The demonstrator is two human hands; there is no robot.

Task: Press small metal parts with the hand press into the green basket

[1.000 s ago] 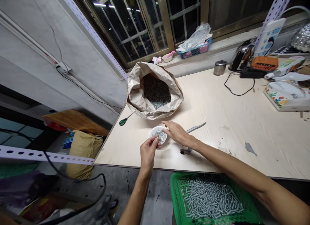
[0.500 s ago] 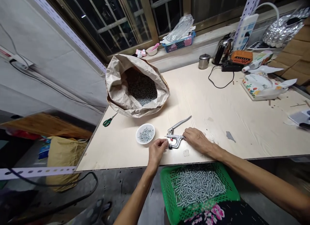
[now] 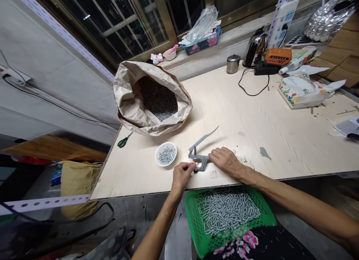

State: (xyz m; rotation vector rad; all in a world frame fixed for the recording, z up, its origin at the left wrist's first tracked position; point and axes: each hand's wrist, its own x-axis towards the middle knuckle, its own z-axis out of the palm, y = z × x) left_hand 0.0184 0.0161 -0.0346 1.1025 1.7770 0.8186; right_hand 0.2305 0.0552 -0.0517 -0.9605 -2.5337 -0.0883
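My left hand (image 3: 181, 175) is closed in a pinch at the jaws of a metal hand press tool (image 3: 199, 155) that lies near the table's front edge; what it pinches is too small to name. My right hand (image 3: 226, 161) rests on the tool's lower handle, fingers curled over it. The upper handle sticks up and to the right. A small white dish (image 3: 165, 154) of silver screws stands just left of the tool. A green basket (image 3: 227, 217) full of silver cylindrical parts sits below the table edge, on my lap.
An open paper sack (image 3: 151, 99) of dark screws stands at the back left, green scissors (image 3: 124, 140) beside it. A kettle (image 3: 254, 48), a steel cup (image 3: 232, 63), a black cord and a tissue pack (image 3: 303, 93) are at the back right. The table (image 3: 280, 140) is pale wood.
My left hand left the white dish and came to the tool's jaws. My right hand moved from beside the dish onto the tool's handle. The camera swung right.
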